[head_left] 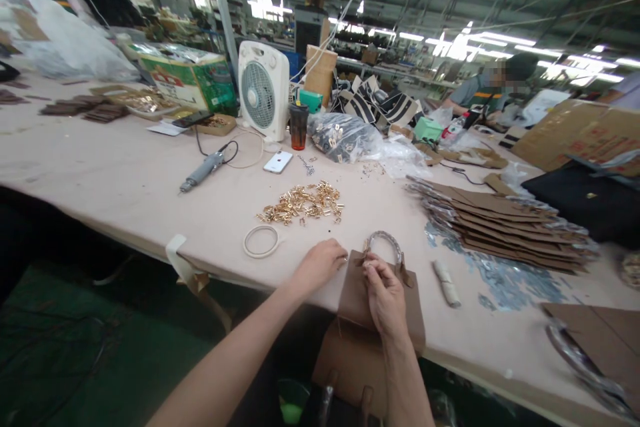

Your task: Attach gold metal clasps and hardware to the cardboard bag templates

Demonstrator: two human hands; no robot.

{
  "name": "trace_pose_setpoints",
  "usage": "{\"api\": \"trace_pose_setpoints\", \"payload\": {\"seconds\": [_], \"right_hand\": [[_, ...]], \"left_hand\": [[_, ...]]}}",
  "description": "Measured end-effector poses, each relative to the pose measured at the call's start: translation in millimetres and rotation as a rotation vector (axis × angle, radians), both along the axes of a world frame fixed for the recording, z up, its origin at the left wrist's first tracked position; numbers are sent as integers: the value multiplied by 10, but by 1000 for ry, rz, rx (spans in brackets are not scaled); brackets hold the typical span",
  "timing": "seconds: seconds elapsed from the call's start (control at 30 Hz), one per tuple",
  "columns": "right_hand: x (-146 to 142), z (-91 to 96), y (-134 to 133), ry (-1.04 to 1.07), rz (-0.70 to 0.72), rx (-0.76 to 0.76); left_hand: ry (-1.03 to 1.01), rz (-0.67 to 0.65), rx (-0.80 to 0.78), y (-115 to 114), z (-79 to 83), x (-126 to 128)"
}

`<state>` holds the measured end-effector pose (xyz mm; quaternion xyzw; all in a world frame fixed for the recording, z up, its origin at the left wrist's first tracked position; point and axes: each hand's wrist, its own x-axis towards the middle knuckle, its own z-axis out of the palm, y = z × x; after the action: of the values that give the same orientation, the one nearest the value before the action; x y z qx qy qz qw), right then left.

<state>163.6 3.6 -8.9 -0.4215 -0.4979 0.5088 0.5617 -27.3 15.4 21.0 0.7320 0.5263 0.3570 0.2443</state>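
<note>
A brown bag panel (350, 290) lies at the table's front edge, its lower part hanging over. A plastic-wrapped handle (384, 235) arches from its top. My right hand (389, 297) is over the panel, thumb and forefinger pinched together at the handle's left end; whatever they grip is too small to make out. Just left of the panel, my left hand (323, 263) rests low at the table with its fingers curled together; something tiny and bright shows at the fingertips. Beyond it lies a heap of gold metal fittings (305, 203), near a roll of white tape (261, 241).
Stacked brown panels (505, 220) stand at the right, with a small rolled bundle (446, 283) nearer. A corded grey electric screwdriver (203, 171), white phone (278, 161), dark tumbler (299, 125) and fan (263, 90) stand farther back. Another person (485, 93) sits across the table.
</note>
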Motion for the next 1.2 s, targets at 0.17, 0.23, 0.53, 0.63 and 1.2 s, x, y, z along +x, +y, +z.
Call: {"api": "trace_pose_setpoints", "payload": {"seconds": [0.17,0.23,0.53,0.63,1.2], "right_hand": [[-104,48,-57,409,-31,-246],[-176,74,-78,530,-21,-303],[-386,63,-114,629,-42,-283],[-436,39,-116,624,-79,-256],[-539,72,-166,707,-37,-320]], "left_hand": [[-678,157,-204,-62,-115,280],[-976,171,-314,-127,-165,393],[-1081,170,-307,-204,-285,521],[-1049,192,-275,-209,-300,514],[-941,245,-162,-302,-284,505]]}}
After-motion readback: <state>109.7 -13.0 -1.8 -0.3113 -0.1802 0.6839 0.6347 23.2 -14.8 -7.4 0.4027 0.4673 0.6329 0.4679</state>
